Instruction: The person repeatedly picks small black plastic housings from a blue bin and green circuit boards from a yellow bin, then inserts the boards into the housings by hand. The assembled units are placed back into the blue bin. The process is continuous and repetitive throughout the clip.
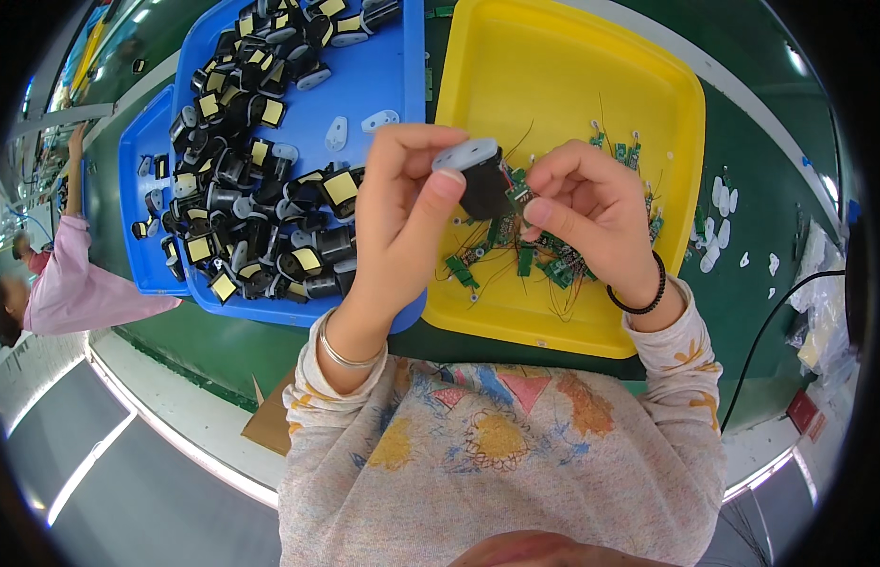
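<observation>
Between thumb and fingers, my left hand (pixel 402 203) grips a black plastic housing (pixel 485 189) with a pale grey oval cap (pixel 465 154) on its upper end. My right hand (pixel 591 203) pinches a small green circuit board (pixel 518 192) against the housing's right side. Thin wires show where board and housing meet; how they join is too small to tell. Both hands are over the yellow tray (pixel 563 57). Below them in that tray lies a pile of green circuit boards (pixel 556 269) with thin wires attached.
A blue tray (pixel 374 80) at left holds many black housings (pixel 237 203), some with yellow pads. Loose grey caps (pixel 336 133) lie in it. Another blue tray (pixel 133 142) sits beyond. White oval pieces (pixel 712 246) and clear plastic bags (pixel 823 312) lie at right. A person in pink (pixel 86 279) is far left.
</observation>
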The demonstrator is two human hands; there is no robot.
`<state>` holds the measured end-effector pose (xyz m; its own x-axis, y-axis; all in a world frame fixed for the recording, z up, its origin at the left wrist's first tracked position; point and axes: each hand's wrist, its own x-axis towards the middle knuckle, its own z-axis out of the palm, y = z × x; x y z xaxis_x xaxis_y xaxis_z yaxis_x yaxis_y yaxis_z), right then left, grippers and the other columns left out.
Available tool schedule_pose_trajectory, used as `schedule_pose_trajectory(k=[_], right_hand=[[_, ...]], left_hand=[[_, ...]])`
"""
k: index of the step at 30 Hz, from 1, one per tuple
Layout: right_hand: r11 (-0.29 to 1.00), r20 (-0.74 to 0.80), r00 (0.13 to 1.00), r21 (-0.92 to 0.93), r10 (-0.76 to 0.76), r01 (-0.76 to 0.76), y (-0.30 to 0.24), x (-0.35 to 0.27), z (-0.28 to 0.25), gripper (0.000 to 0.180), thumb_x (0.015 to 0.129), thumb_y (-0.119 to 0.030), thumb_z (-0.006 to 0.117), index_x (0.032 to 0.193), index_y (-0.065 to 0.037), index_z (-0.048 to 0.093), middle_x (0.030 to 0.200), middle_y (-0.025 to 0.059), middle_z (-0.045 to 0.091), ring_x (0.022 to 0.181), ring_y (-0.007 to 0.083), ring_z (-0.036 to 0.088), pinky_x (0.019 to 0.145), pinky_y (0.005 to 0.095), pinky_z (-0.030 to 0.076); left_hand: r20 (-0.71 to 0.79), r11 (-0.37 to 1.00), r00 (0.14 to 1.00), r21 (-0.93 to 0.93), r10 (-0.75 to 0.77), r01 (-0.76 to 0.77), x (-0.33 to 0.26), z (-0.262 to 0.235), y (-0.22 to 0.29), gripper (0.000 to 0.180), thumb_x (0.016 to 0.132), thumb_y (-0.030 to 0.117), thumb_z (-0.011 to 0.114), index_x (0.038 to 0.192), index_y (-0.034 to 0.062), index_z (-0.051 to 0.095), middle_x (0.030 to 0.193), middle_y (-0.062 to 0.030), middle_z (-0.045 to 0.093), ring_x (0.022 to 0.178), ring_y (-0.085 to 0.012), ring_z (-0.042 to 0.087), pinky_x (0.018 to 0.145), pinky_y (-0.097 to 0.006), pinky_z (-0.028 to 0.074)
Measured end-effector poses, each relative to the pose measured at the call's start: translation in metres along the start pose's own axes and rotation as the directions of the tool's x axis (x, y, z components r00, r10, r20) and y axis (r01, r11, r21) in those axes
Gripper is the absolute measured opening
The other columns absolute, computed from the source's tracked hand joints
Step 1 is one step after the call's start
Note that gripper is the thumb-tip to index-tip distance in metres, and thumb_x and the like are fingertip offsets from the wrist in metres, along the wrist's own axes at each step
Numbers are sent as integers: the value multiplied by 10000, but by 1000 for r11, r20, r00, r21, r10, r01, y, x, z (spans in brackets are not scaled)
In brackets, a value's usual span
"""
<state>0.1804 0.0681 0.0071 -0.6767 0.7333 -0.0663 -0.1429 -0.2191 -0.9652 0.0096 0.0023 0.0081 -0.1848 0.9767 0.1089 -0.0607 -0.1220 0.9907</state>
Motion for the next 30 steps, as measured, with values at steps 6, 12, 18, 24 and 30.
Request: schedule_pose_trajectory(k=[6,12,18,24,30], right_hand=[[976,-49,997,211,58,-46,2,1,2,115,812,-60,592,872,4,518,716,22,557,573,65,547,523,184,458],[959,-58,995,277,85,-66,1,2,4,117,818,-67,587,872,0,508,713,26,557,567,70,553,521,188,463],[955,-51,992,282,113,-94,0,2,3,119,813,-67,591,866,-4,504,708,26,556,563,69,553,509,195,475],[942,-49,990,318,132,-110,1,1,4,117,808,-67,595,857,-8,507,705,24,555,561,67,551,505,193,478],[956,-17,986,250,165,-156,0,1,2,117,804,-75,601,853,-3,523,700,21,553,563,64,546,503,187,470]], left_hand=[[76,988,987,-53,-139,143,2,6,0,237,870,104,511,1071,4,436,925,-85,583,803,-99,533,720,-214,409],[152,911,953,-289,-261,295,4,1,-4,243,870,108,515,1088,28,446,850,-54,599,739,-65,507,639,-199,382],[113,917,957,-276,-267,289,4,8,-2,253,868,82,510,1104,21,442,859,-58,592,727,-71,506,661,-207,394],[80,987,987,-69,-141,147,2,10,-2,293,861,50,505,1143,5,437,881,-66,582,753,-95,521,717,-220,408],[31,988,999,150,23,-28,0,9,-10,292,838,34,519,1124,-9,478,860,-84,588,748,-108,532,690,-227,423]])
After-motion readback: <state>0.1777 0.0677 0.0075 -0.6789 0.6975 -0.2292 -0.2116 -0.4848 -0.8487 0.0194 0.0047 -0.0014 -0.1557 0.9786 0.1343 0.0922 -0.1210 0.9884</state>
